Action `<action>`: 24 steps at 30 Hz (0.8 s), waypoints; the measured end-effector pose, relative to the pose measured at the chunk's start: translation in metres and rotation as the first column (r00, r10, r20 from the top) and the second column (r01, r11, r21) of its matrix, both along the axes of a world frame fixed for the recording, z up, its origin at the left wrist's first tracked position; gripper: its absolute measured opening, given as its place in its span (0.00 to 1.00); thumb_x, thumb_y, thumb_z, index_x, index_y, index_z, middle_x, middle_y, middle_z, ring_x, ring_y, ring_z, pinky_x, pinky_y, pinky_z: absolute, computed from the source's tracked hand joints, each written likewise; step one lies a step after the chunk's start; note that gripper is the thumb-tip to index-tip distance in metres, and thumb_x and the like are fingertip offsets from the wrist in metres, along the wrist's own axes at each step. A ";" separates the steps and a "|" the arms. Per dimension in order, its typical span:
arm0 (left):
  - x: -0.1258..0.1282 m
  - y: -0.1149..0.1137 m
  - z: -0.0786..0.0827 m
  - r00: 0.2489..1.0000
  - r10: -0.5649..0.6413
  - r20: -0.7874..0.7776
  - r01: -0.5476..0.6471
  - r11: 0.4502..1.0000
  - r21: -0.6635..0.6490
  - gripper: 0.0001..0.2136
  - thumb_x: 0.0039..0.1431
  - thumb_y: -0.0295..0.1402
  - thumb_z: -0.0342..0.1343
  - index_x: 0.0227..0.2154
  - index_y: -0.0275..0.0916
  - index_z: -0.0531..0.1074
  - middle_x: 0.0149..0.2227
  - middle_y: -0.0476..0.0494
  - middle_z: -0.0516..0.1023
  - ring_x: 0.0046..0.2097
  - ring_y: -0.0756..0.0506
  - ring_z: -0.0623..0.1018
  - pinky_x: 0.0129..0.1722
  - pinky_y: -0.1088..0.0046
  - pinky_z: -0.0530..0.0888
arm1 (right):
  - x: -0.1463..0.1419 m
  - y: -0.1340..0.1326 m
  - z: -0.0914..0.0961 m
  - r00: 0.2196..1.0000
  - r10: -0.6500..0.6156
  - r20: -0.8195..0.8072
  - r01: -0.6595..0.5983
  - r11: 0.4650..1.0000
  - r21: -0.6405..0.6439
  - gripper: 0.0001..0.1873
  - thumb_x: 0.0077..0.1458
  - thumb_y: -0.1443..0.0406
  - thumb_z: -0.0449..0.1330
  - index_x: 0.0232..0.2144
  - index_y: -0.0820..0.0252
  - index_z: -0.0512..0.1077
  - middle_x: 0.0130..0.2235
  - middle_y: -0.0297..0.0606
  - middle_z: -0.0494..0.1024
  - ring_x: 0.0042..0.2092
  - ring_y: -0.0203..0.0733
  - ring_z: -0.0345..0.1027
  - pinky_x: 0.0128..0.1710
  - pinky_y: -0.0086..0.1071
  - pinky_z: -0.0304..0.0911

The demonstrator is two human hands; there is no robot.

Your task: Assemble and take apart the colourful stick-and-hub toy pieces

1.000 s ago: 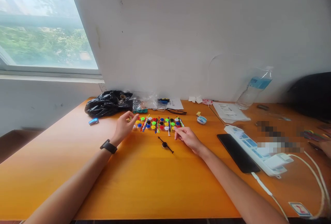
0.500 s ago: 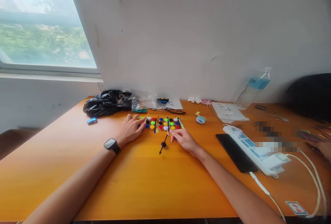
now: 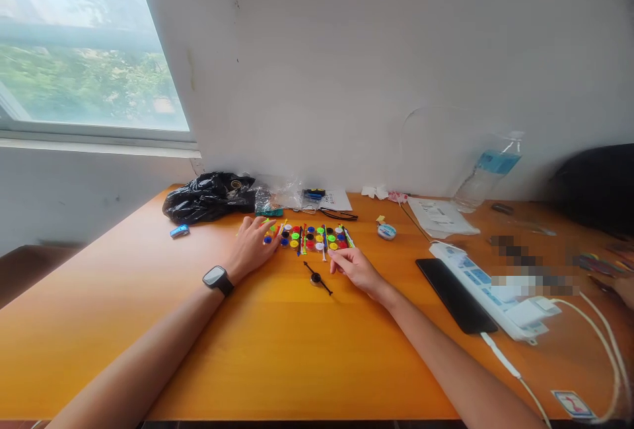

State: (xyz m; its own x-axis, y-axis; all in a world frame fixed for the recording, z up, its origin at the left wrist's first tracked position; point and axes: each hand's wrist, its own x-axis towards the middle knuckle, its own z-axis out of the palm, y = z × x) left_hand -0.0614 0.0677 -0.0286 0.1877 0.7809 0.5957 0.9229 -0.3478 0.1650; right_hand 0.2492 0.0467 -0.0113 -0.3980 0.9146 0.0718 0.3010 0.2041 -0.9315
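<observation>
Between my hands lies a black double-ended arrow pointer (image 3: 324, 284) on a small round base, with one end toward the upper left and the other toward the lower right. Behind it are rows of small round pieces (image 3: 310, 244) in several colours, with thin coloured sticks (image 3: 325, 244) lying between them. My left hand (image 3: 253, 244), wearing a watch, rests palm down with fingers spread at the left end of the rows and covers part of them. My right hand (image 3: 354, 268) is beside the pointer, its fingers loosely curled in, with nothing visible in them.
A black plastic bag (image 3: 208, 199), clear wrapping and papers lie along the wall. A blue packet (image 3: 179, 231) is at left, a round tin (image 3: 386, 231) right of the rows. Further right are a phone (image 3: 453, 294), a power strip (image 3: 495, 300), cables, a bottle (image 3: 478, 181) and another person's hand.
The black pointer has turned on its base, from leaning toward the upper right to leaning toward the upper left. Both hands keep nearly the same place; the view has shifted slightly.
</observation>
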 end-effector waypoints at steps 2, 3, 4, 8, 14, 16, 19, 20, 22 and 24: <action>-0.002 0.001 -0.001 1.000 0.024 0.008 -0.024 1.000 0.001 0.14 0.71 0.42 0.54 0.49 0.43 0.80 0.46 0.38 0.79 0.45 0.36 0.70 0.47 0.58 0.69 | 0.001 0.001 -0.003 1.000 0.011 0.005 -0.011 1.000 0.003 0.32 0.65 0.43 0.56 0.20 0.60 0.76 0.22 0.34 0.65 0.27 0.37 0.55 0.31 0.33 0.52; -0.003 0.001 -0.001 1.000 0.029 0.009 -0.029 1.000 -0.007 0.13 0.71 0.41 0.53 0.46 0.43 0.80 0.44 0.38 0.79 0.45 0.36 0.70 0.46 0.58 0.69 | 0.001 0.002 -0.004 1.000 0.020 0.009 -0.020 1.000 0.006 0.32 0.65 0.44 0.56 0.20 0.60 0.76 0.22 0.33 0.65 0.27 0.37 0.54 0.30 0.33 0.51; -0.004 0.002 -0.002 1.000 0.030 0.010 -0.030 0.999 -0.016 0.13 0.72 0.40 0.52 0.44 0.43 0.81 0.43 0.39 0.79 0.44 0.36 0.70 0.45 0.59 0.68 | 0.001 0.002 -0.005 1.000 0.027 0.012 -0.027 1.000 0.012 0.32 0.66 0.44 0.56 0.20 0.60 0.76 0.22 0.33 0.64 0.27 0.37 0.54 0.30 0.33 0.51; -0.005 0.004 -0.004 1.000 0.003 0.013 -0.003 0.999 -0.032 0.13 0.73 0.40 0.51 0.45 0.44 0.81 0.42 0.39 0.79 0.42 0.37 0.69 0.44 0.60 0.68 | 0.000 0.003 -0.006 0.999 0.031 0.011 -0.031 0.999 0.023 0.31 0.66 0.45 0.56 0.20 0.60 0.76 0.23 0.33 0.66 0.27 0.37 0.55 0.31 0.33 0.52; -0.002 0.002 -0.004 1.000 -0.014 0.009 0.014 0.999 -0.047 0.14 0.73 0.41 0.52 0.49 0.48 0.81 0.40 0.40 0.78 0.43 0.37 0.69 0.44 0.60 0.67 | 0.000 0.002 -0.003 1.000 0.024 0.013 -0.025 1.000 0.015 0.31 0.65 0.45 0.57 0.20 0.60 0.75 0.22 0.33 0.64 0.26 0.37 0.54 0.30 0.34 0.51; -0.002 0.002 -0.004 1.000 -0.021 0.009 0.021 0.998 -0.061 0.13 0.72 0.41 0.52 0.47 0.48 0.82 0.40 0.40 0.78 0.43 0.36 0.69 0.44 0.60 0.67 | 0.000 0.002 -0.004 0.999 0.029 0.019 -0.029 1.000 0.013 0.31 0.66 0.46 0.56 0.20 0.60 0.75 0.21 0.32 0.62 0.26 0.36 0.53 0.29 0.34 0.50; -0.002 0.003 -0.004 1.000 -0.024 0.014 0.025 0.998 -0.066 0.13 0.72 0.42 0.53 0.46 0.46 0.82 0.40 0.39 0.79 0.44 0.36 0.69 0.43 0.60 0.68 | 0.001 0.002 -0.006 0.998 0.044 0.046 -0.045 0.999 0.019 0.29 0.66 0.46 0.57 0.22 0.60 0.75 0.22 0.31 0.62 0.26 0.36 0.51 0.29 0.33 0.48; -0.002 0.003 -0.004 1.000 -0.023 0.017 0.024 0.998 -0.063 0.13 0.72 0.42 0.53 0.46 0.46 0.82 0.40 0.39 0.79 0.44 0.36 0.69 0.43 0.59 0.68 | 0.000 0.001 -0.007 0.997 0.055 0.046 -0.057 0.998 0.026 0.27 0.65 0.46 0.58 0.24 0.60 0.75 0.22 0.31 0.63 0.26 0.36 0.52 0.29 0.33 0.49; -0.001 0.002 -0.004 1.000 -0.020 0.020 0.021 0.998 -0.057 0.14 0.72 0.42 0.53 0.47 0.46 0.82 0.40 0.39 0.79 0.44 0.36 0.69 0.44 0.59 0.68 | -0.001 -0.001 -0.007 0.996 0.079 0.032 -0.080 0.996 0.042 0.24 0.63 0.47 0.61 0.27 0.59 0.74 0.25 0.31 0.66 0.28 0.36 0.54 0.30 0.32 0.51; 0.001 0.000 -0.003 1.000 -0.028 0.014 0.029 0.998 -0.055 0.14 0.73 0.42 0.51 0.49 0.47 0.81 0.40 0.39 0.79 0.43 0.37 0.69 0.45 0.59 0.68 | -0.003 -0.003 -0.007 0.995 0.093 0.025 -0.094 0.994 0.058 0.21 0.62 0.48 0.62 0.30 0.59 0.73 0.28 0.31 0.67 0.29 0.36 0.56 0.31 0.32 0.52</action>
State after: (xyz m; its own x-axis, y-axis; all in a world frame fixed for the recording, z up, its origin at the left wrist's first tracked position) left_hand -0.0606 0.0681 -0.0311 0.2026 0.8070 0.5547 0.9104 -0.3639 0.1970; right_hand 0.2458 0.0437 -0.0178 -0.4834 0.8678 0.1146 0.2987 0.2866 -0.9103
